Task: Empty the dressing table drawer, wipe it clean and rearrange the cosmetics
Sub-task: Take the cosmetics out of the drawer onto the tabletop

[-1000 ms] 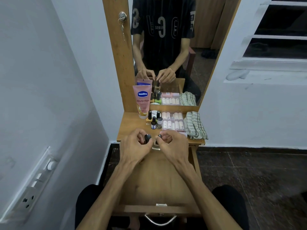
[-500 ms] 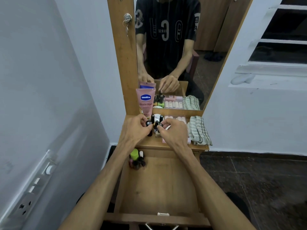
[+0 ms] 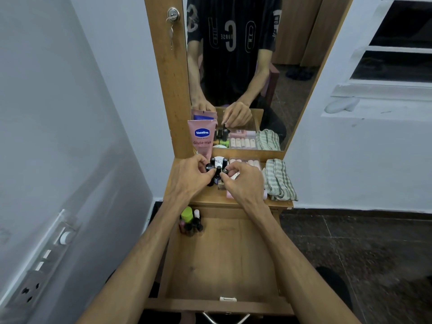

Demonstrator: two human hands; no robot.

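Note:
The wooden drawer [image 3: 224, 260] stands pulled out below the dressing table top [image 3: 180, 181]. A cluster of small bottles, one with a lime green cap [image 3: 187, 213], sits in the drawer's far left corner. On the table top, my left hand [image 3: 189, 176] pinches the black cap of a small nail polish bottle [image 3: 209, 168]. My right hand [image 3: 243, 183] pinches another small dark-capped bottle [image 3: 225, 171] beside it. More black-capped bottles [image 3: 218, 170] stand between my fingers, in front of a white round jar [image 3: 219, 160].
A pink Vaseline tube [image 3: 202, 139] leans against the mirror frame [image 3: 171, 94]. A box of pale lipstick-like tubes [image 3: 247, 163] lies right of the bottles, and a folded green-striped cloth [image 3: 278, 180] sits at the table's right end. A white wall [image 3: 58, 136] with a switch panel lies close on the left.
Both hands rose from the drawer's far edge to the table top a second ago. They now pinch two small bottles among the standing group there.

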